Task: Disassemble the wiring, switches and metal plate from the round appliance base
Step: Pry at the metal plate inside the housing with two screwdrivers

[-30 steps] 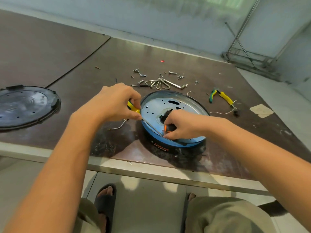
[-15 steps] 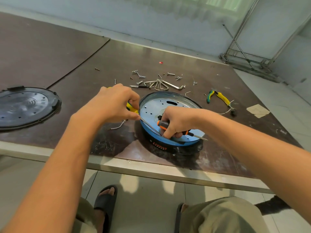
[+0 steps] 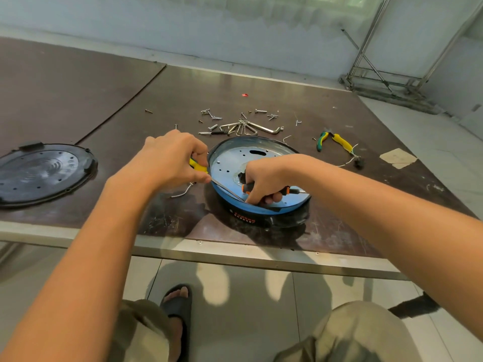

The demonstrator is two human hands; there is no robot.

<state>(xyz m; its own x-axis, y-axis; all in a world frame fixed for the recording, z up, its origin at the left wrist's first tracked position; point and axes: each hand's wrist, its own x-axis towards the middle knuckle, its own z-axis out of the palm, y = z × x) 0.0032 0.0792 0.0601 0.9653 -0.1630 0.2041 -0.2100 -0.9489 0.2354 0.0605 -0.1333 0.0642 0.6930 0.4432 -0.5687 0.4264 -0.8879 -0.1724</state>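
Over the round base (image 3: 235,205), left hand (image 3: 167,160) clamps a yellow-handled screwdriver (image 3: 197,165), right hand (image 3: 264,178) an orange-black one (image 3: 287,189).

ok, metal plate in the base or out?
In. The metal plate lies inside the base; the left hand holds a yellow-handled tool at its edge.

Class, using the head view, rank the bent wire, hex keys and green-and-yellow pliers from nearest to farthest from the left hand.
1. Bent wire, just below the left hand.
2. Hex keys, beyond and rightward.
3. Green-and-yellow pliers, far right.
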